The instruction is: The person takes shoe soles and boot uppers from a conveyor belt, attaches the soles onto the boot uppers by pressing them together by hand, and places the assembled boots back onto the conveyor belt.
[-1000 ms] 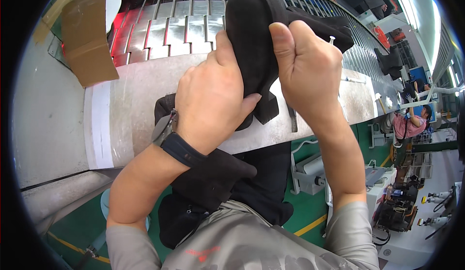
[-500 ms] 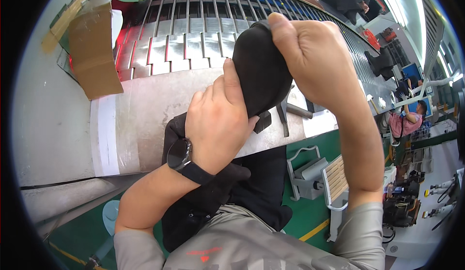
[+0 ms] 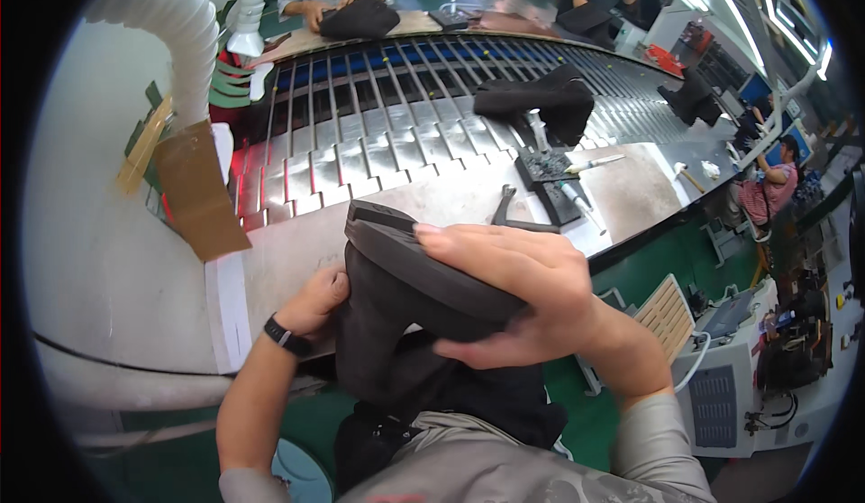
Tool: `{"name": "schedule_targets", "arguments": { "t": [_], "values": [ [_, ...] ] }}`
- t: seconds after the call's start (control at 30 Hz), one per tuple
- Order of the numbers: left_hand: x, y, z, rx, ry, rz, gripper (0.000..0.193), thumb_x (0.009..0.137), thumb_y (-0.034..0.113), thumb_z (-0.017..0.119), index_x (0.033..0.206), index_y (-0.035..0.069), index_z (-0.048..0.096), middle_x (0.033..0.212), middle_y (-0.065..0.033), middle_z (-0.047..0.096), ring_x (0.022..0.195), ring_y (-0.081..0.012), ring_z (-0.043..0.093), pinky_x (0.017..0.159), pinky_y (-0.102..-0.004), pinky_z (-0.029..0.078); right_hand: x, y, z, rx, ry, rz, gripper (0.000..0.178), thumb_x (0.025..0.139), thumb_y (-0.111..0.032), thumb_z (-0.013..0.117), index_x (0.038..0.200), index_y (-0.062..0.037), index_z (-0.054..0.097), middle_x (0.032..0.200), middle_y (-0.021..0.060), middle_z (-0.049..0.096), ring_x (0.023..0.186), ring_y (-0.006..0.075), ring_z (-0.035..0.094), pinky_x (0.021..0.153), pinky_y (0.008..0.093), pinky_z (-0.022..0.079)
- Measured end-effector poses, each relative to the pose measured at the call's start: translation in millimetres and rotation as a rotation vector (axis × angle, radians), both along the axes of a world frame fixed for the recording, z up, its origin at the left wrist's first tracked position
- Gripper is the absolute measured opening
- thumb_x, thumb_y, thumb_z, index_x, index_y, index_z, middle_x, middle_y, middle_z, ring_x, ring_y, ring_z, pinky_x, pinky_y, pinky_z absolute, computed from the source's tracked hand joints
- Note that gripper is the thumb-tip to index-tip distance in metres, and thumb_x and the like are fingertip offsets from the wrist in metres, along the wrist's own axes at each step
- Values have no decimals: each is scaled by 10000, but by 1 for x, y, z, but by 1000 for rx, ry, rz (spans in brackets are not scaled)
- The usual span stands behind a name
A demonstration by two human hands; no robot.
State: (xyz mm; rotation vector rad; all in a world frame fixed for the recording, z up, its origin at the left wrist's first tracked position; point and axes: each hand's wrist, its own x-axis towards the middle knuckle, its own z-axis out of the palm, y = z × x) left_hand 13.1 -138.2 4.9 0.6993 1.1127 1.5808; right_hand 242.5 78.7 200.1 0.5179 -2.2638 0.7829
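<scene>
A black boot (image 3: pixel 396 291) is between my hands above the near bench edge, heel turned up toward the far left and toe toward my right. Its thick sole faces upward and away from me, and its shaft hangs down by my lap. My left hand (image 3: pixel 320 297), with a dark watch band on the wrist, is closed on the boot behind the heel. Around the toe end, my right hand (image 3: pixel 532 291) grips with its fingers along the sole and its thumb underneath.
Beyond the bench runs a metal roller conveyor (image 3: pixel 396 133) with another black boot (image 3: pixel 532 97). A black tray (image 3: pixel 550 174) with tube-like tools and a dark pincer-like tool (image 3: pixel 509 210) lie to the right. Cardboard (image 3: pixel 198 187) stands left. A co-worker's hands handle a dark boot (image 3: pixel 360 18) opposite.
The boot has come down toward me and turned so its sole now shows. My left hand has shifted to the heel end; my right hand has lowered to the toe. My view has moved.
</scene>
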Motion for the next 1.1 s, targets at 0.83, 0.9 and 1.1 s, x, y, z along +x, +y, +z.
{"name": "schedule_targets", "arguments": {
  "t": [0.83, 0.9, 1.1],
  "values": [
    [1, 121, 208, -578, 1619, 103, 810, 861, 494, 927, 1334, -110, 666, 1069, -192, 777, 907, -232, 776, 818, -345, 642, -41, 64, -172, -1037, -405, -18, 536, 1228, -362, 416, 1415, 56, 694, 1224, 70, 787, 1093, 118, 676, 998, 276, 523],
    [-2, 120, 207, -578, 1607, 95, 782, 868, 489, 923, 1320, -99, 673, 1056, -178, 778, 899, -220, 774, 808, -340, 641, -42, 49, -172, -1096, -302, 15, 511, 1228, -341, 423, 1415, 51, 692, 1211, 65, 789, 1089, 118, 672, 997, 276, 518],
    [-24, 120, 200, -641, 1632, 65, 752, 894, 508, 897, 1297, -88, 677, 1041, -148, 780, 911, -205, 768, 818, -317, 618, -27, 37, -198, -1171, -334, 26, 554, 1142, -354, 632, 1512, 57, 592, 1337, 124, 740, 1198, 192, 671, 1090, 321, 501]
  ]
}}
